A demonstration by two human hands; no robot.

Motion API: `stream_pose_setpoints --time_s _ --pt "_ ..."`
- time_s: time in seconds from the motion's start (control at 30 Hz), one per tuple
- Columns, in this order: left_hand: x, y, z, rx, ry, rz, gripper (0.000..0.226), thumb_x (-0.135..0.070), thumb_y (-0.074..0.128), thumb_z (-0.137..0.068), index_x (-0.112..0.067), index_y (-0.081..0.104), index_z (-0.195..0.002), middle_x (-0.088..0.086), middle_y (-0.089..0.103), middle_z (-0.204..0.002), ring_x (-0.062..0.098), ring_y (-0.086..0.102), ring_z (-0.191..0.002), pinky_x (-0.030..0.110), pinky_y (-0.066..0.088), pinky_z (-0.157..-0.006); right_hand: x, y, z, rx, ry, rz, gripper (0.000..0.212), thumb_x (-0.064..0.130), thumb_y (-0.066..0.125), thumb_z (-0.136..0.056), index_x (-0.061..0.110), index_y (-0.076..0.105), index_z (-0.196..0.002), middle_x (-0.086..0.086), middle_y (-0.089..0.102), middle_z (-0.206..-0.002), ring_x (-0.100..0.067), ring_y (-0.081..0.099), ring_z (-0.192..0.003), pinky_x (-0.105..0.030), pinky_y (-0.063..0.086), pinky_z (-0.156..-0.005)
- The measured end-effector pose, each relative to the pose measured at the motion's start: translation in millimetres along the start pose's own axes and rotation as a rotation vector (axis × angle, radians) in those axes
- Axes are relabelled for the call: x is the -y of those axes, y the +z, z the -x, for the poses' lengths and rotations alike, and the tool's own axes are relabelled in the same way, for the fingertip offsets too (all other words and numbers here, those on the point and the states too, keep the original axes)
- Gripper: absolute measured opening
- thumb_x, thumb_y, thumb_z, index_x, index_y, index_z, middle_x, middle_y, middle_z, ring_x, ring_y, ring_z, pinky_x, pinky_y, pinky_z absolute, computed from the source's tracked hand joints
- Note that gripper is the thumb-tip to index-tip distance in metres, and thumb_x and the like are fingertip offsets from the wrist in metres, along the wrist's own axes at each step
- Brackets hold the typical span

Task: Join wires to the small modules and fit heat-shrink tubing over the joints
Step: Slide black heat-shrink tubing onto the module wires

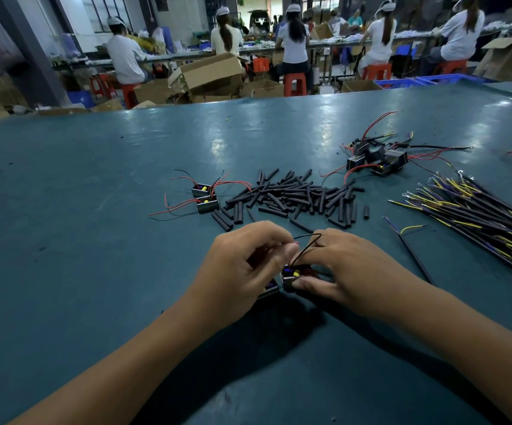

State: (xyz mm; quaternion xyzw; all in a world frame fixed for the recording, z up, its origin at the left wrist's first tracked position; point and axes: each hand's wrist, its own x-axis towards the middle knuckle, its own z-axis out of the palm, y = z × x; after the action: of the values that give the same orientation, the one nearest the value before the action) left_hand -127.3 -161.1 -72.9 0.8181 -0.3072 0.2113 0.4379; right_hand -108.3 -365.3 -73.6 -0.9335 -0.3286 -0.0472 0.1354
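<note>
Head view: teal table (95, 210) in a busy workshop, hands (294, 271) working.

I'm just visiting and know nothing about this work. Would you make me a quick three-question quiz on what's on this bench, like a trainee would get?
1. True or false: both hands are on the same small module.
2. Which lies farthest to the person's right? A) the pile of black tubing pieces B) the bundle of black cables with yellow and purple ends C) the two modules with red wires
3. Fill in: the thin wire looping up between the left hand and the right hand is ____ in colour.

Key: 1 true; 2 B; 3 black.
</note>
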Motion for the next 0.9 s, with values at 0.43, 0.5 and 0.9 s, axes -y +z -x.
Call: stream_pose_setpoints --time_s 0.43,0.5,0.9 --pt "1 -1 4 0.074 -0.27 0.321 0.014 -0.038 0.061 -0.096 -0.025 0.065 -0.091 -0.004 0.038 -0.056 0.015 0.032 -0.051 0.027 0.028 -0.048 -7 -22 2 -0.127 0.065 -0.338 0.032 0.043 0.069 -0.086 0.025 0.072 -0.111 0.011 0.069 -0.094 0.0 0.063 -0.086 -0.019 0.049 -0.082" --pt "2 -2 4 0.081 -0.261 0.335 0.015 -0.034 0.061 -0.097 -0.022 0.067 -0.093 -0.009 0.042 -0.057 0.014 0.033 -0.051 0.025 0.029 -0.049 -8 -25 1 -0.146 0.067 -0.426 0.021 0.037 0.071 -0.087 0.024 0.074 -0.103 0.01 0.071 -0.088 -0.001 0.066 -0.083 -0.025 0.052 -0.08" --pt "0 -3 5 0.121 -0.22 0.462 0.017 -0.034 0.06 -0.096 -0.02 0.069 -0.096 0.015 0.068 -0.084 0.011 0.034 -0.051 0.026 0.029 -0.047 -12 -22 -1 -0.124 0.077 -0.943 0.025 0.038 0.061 -0.089 0.018 0.075 -0.094 -0.005 0.067 -0.07 -0.015 0.063 -0.064 -0.027 0.055 -0.064"
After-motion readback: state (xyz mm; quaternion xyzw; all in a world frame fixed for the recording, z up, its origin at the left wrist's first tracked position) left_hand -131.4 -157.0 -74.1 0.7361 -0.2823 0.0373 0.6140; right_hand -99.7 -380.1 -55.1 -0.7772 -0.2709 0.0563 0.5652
